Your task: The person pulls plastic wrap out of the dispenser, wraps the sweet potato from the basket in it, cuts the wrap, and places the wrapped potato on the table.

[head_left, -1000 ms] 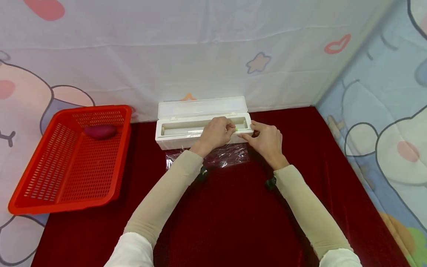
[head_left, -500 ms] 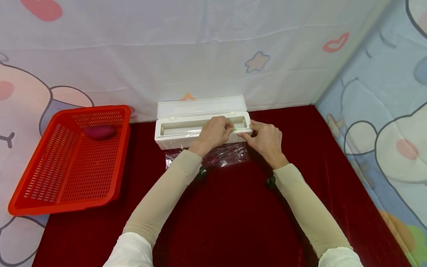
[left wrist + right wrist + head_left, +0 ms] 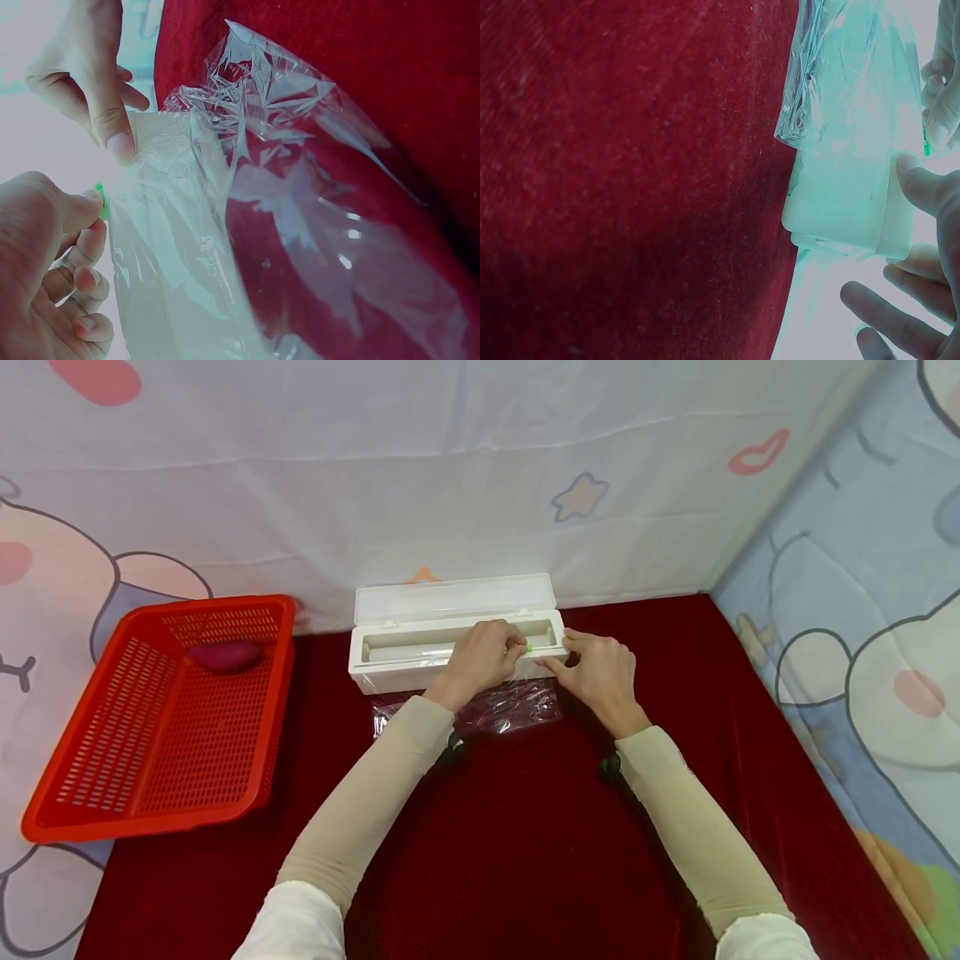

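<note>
A white cling film dispenser (image 3: 397,677) stands at the back of the red cloth, its translucent lid (image 3: 453,600) raised behind it. Clear cling film (image 3: 517,708) drapes over the front wall onto the cloth, crumpled at one edge in the left wrist view. My left hand (image 3: 482,657) pinches a small green slide cutter (image 3: 103,201) on the dispenser's front rim, near its right end. With thumb on the front and fingers at the end, my right hand (image 3: 602,675) grips the dispenser's right corner. The left hand covers part of the trough in the head view.
At the left a red plastic basket (image 3: 273,727) holds a purple eggplant-shaped thing (image 3: 225,655). A printed cloth wall (image 3: 652,527) rises directly behind the dispenser, and another stands along the right side. Dark red cloth (image 3: 525,843) covers the table.
</note>
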Demonstrator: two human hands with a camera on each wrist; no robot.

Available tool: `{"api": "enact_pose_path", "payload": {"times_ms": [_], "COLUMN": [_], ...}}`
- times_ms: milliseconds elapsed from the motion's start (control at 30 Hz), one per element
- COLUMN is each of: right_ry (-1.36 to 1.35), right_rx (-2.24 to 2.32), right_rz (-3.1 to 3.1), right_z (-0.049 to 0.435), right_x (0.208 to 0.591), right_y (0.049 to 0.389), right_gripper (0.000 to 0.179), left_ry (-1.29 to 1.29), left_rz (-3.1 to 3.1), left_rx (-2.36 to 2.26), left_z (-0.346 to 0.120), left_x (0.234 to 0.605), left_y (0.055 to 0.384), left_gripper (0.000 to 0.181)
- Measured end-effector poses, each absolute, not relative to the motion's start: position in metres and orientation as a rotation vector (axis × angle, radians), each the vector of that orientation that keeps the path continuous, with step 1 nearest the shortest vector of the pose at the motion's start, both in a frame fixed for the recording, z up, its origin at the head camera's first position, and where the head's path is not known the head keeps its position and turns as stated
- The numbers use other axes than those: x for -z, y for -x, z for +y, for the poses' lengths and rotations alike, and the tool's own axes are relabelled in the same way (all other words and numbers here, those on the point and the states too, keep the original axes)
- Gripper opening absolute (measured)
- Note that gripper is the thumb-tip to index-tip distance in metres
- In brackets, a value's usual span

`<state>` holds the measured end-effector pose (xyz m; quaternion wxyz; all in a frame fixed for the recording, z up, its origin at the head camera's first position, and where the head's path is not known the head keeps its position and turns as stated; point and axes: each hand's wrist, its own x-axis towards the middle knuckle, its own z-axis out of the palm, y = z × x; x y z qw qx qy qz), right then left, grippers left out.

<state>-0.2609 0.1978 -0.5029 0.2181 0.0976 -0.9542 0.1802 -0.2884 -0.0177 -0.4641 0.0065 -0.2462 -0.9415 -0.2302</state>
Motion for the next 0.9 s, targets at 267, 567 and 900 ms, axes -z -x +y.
{"api": "enact_pose_path", "payload": {"times_ms": [267, 567, 900], "right_ry": [-0.306, -0.406, -0.426], "right_rx": [-0.544, -0.599, -0.538], "right_rz": [-2.601, -2.564, -2.581], "right_z": [0.1982, 0.2016, 0.1992], "right_x": [0.5042, 0.5109, 0.5072], "right_y": [0.2632, 0.2647, 0.265], "right_gripper": [0.062, 0.057, 0.055], "left_ry": [0.755, 0.748, 0.75], "left_rz": [-2.938, -2.954, -2.953], "left_rx": [0.745, 0.773, 0.746], "left_z": [-0.0179, -0.015, -0.0183], "left_x": [0.4658, 0.4661, 0.4654], "left_y": [0.2882, 0.2877, 0.2874], "left_gripper": [0.021, 0.021, 0.02]}}
